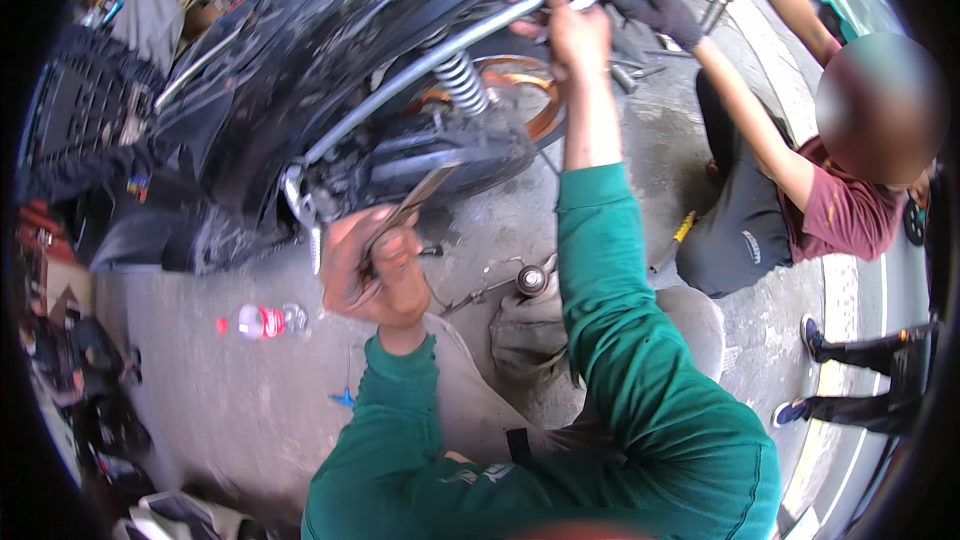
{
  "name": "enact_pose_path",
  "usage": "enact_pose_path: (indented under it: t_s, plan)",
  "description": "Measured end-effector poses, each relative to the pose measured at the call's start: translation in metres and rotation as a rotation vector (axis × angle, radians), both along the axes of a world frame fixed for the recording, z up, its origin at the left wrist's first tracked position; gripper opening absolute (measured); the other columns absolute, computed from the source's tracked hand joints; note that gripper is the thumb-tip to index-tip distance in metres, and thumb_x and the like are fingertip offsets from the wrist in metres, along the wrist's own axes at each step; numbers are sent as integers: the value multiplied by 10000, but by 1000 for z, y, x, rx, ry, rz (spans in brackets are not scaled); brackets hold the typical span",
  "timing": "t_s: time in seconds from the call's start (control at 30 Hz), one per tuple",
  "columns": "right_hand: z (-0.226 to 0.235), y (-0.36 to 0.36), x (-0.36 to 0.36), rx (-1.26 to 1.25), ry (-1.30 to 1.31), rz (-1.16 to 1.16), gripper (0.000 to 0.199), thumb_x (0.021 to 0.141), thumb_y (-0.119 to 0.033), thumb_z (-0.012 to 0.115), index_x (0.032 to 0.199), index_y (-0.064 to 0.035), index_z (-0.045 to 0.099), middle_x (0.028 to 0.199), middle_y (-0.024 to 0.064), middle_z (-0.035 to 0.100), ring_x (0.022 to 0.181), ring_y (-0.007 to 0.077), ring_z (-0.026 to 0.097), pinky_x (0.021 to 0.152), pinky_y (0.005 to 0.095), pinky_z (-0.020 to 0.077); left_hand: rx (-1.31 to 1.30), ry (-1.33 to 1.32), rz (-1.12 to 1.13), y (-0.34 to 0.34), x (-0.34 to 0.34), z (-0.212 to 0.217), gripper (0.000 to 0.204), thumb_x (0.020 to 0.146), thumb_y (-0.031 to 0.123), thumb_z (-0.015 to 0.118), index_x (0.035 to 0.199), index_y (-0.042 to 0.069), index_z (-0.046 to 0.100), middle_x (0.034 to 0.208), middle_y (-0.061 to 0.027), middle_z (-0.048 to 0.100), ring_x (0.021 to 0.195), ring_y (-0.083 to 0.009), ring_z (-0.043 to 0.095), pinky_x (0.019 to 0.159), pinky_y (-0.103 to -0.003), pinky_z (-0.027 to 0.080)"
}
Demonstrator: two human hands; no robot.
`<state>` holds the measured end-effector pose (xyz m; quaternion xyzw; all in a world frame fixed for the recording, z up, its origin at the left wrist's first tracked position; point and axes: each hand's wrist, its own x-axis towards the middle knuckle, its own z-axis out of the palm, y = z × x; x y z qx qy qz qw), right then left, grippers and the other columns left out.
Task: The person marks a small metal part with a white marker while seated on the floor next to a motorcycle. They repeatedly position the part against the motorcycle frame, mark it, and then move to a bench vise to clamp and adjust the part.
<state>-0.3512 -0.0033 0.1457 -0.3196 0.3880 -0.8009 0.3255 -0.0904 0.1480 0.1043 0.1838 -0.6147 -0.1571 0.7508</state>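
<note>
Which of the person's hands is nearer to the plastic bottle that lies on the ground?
The left. The left hand, gripping a flat metal tool, is just right of and above the bottle. The right hand is far up, holding the motorcycle's chrome rail.

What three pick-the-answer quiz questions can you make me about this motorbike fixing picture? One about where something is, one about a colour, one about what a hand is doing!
1. Where does the plastic bottle lie?
A on the ground
B on the motorbike seat
C in a hand

2. What colour are the person's sleeves?
A yellow
B green
C white

3. What is the right hand doing?
A hanging open
B gripping the silver rail
C holding the bottle

Answers: 1 A, it lies on the concrete left of the left hand. 2 B, both forearms are green. 3 B, fingers wrap the rail.
</note>
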Motion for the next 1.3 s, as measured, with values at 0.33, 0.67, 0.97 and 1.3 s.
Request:
enact_pose_path:
  t_s: [0.33,0.67,0.97,1.3]
  plan:
    - [-53,79,-33,314,320,229,328,1054,-303,616,1156,8,598,1018,138,724,906,245,746,717,356,623,692,140,-243,-7,3,8,221,990,157,718,1056,-53,735,853,-118,744,559,-42,538,486,-195,397]
    - [-142,105,-92,577,271,204,347,1069,-307,586,1271,-24,576,1036,93,729,941,229,750,687,344,594,825,1,-418,-35,2,-20,239,967,151,746,1078,-60,736,879,-106,752,565,-36,519,490,-200,395]
    - [-241,113,-134,700,104,138,358,1055,-304,608,1276,-30,546,1073,116,725,974,269,741,747,421,597,978,-47,-530,-56,-18,-54,247,985,168,724,1106,-48,719,867,-98,721,553,-59,515,505,-227,426]
    - [-363,102,-149,870,6,-323,383,1052,-343,581,1201,10,582,1059,207,750,818,285,769,600,423,630,1182,148,-616,-53,-56,-108,267,992,227,725,1071,-25,691,690,-3,552,490,-90,522,480,-263,457]
